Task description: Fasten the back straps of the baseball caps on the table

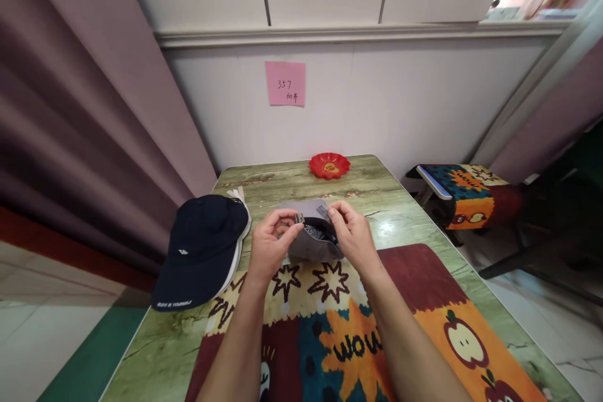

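Observation:
Over the middle of the table, a grey cap (313, 250) is held between my two hands, its opening and dark inner lining facing up. My left hand (271, 242) pinches a small metal buckle (299, 218) at the cap's edge between thumb and fingers. On the other side, my right hand (354, 235) has its thumb and fingers closed on the grey fabric strap (322, 211) of the cap. To the left lies a stack of caps, with a navy cap (202, 245) on top and a white cap edge (235, 264) showing underneath.
A colourful patterned mat (311, 352) covers the near part of the green marbled table (264, 185). At the back stands a red scalloped dish (329, 166). A pink note (285, 83) is stuck to the wall. A covered stool (464, 191) is at the right; a purple curtain (117, 75) hangs left.

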The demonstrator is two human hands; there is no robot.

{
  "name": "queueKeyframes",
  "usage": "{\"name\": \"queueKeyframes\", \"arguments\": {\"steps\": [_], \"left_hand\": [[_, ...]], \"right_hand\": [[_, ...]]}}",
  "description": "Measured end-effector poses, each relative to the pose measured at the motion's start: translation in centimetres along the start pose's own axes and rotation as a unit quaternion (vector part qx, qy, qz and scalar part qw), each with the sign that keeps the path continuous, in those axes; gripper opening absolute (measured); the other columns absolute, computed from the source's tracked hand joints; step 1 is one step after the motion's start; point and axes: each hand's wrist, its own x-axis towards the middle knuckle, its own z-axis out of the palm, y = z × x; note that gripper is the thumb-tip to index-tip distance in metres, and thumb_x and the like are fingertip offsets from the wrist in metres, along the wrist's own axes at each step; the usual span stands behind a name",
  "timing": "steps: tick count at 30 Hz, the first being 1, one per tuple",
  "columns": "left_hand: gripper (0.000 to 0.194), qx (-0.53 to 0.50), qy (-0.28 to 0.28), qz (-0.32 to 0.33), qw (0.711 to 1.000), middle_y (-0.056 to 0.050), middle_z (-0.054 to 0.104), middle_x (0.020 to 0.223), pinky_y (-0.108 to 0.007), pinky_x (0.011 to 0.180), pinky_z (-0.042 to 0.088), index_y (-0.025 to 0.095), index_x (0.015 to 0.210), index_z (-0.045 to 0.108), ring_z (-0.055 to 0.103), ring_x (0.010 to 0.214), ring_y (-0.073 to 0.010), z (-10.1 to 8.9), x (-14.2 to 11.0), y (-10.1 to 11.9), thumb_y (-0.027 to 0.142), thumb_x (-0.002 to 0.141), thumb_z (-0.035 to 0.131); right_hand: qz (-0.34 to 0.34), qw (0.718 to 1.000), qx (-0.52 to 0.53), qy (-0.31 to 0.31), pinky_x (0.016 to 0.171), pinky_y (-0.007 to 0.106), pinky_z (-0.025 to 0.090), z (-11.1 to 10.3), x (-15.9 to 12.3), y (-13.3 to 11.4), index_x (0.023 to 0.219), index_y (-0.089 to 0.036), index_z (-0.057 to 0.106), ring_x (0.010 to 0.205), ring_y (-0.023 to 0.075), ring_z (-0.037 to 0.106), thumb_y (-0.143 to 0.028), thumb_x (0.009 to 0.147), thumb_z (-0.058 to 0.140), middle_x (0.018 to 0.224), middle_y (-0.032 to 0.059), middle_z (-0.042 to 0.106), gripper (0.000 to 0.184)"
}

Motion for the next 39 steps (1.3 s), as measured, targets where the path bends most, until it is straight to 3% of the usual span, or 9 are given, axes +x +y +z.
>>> {"name": "queueKeyframes", "arguments": {"steps": [4, 9, 14, 18, 29, 34, 39], "left_hand": [[0.028, -0.072, -0.018, -0.039, 0.996, 0.0, 0.066, 0.076, -0.022, 0.063, 0.05, 0.018, 0.095, 0.07, 0.062, 0.064, -0.0117, 0.6, -0.1, 0.0, 0.027, 0.071, 0.08], [0.027, -0.11, -0.026, -0.059, 0.992, 0.0, 0.068, 0.076, -0.022, 0.063, 0.051, 0.017, 0.091, 0.07, 0.063, 0.065, -0.0112, 1.3, -0.1, 0.0, 0.024, 0.068, 0.081], [0.027, -0.128, -0.014, -0.065, 0.989, 0.0, 0.069, 0.078, -0.022, 0.065, 0.052, 0.017, 0.091, 0.07, 0.063, 0.065, -0.011, 1.5, -0.1, -0.2, 0.024, 0.068, 0.082], [0.028, -0.133, -0.009, -0.074, 0.988, 0.0, 0.069, 0.076, -0.022, 0.065, 0.052, 0.017, 0.091, 0.069, 0.063, 0.065, -0.011, 1.7, -0.2, -0.4, 0.024, 0.067, 0.082], [0.027, -0.145, -0.028, -0.087, 0.985, -0.001, 0.071, 0.079, -0.023, 0.065, 0.053, 0.017, 0.09, 0.07, 0.064, 0.067, -0.0121, 1.5, -0.2, -0.3, 0.025, 0.067, 0.082], [0.026, -0.129, -0.049, -0.085, 0.987, -0.002, 0.071, 0.079, -0.024, 0.064, 0.053, 0.017, 0.09, 0.071, 0.064, 0.066, -0.0127, 1.2, -0.2, 0.0, 0.026, 0.068, 0.081], [0.027, -0.097, -0.058, -0.089, 0.99, -0.002, 0.07, 0.076, -0.024, 0.06, 0.052, 0.017, 0.091, 0.072, 0.063, 0.063, -0.0129, 0.9, -0.2, 0.2, 0.028, 0.069, 0.081]], "right_hand": [[0.036, 0.998, 0.044, -0.023, 0.06, 0.026, 0.039, 0.2, -0.3, -0.5, 0.086, -0.023, 0.058, 0.06, 0.0148, 0.054, -0.042, 0.095, 0.046, 0.073, 0.0007, 0.065, 0.024], [0.082, 0.99, 0.083, -0.081, 0.052, 0.024, 0.033, 1.6, -0.1, 0.9, 0.074, -0.022, 0.055, 0.053, 0.0124, 0.045, -0.044, 0.092, 0.049, 0.065, -0.0006, 0.058, 0.029], [0.142, 0.97, 0.178, -0.085, 0.048, 0.024, 0.029, 2.3, 0.3, 1.8, 0.073, -0.021, 0.052, 0.047, 0.0101, 0.036, -0.05, 0.088, 0.051, 0.06, -0.0042, 0.051, 0.032], [0.15, 0.963, 0.203, -0.095, 0.047, 0.023, 0.028, 2.3, 0.3, 1.6, 0.074, -0.021, 0.053, 0.048, 0.0092, 0.036, -0.05, 0.086, 0.054, 0.062, -0.0041, 0.052, 0.032], [0.097, 0.966, 0.167, -0.172, 0.051, 0.023, 0.032, 0.9, 0.4, 1.0, 0.079, -0.021, 0.056, 0.052, 0.0101, 0.041, -0.049, 0.089, 0.054, 0.066, -0.0032, 0.056, 0.03], [0.009, 0.988, 0.071, -0.14, 0.063, 0.025, 0.038, 0.5, 0.6, 1.0, 0.078, -0.021, 0.062, 0.065, 0.0141, 0.05, -0.041, 0.092, 0.052, 0.069, -0.0011, 0.057, 0.026], [-0.032, 0.995, 0.009, -0.097, 0.07, 0.026, 0.04, 0.6, 0.4, 0.5, 0.08, -0.021, 0.065, 0.072, 0.0159, 0.057, -0.035, 0.093, 0.051, 0.074, -0.0007, 0.063, 0.023]]}}
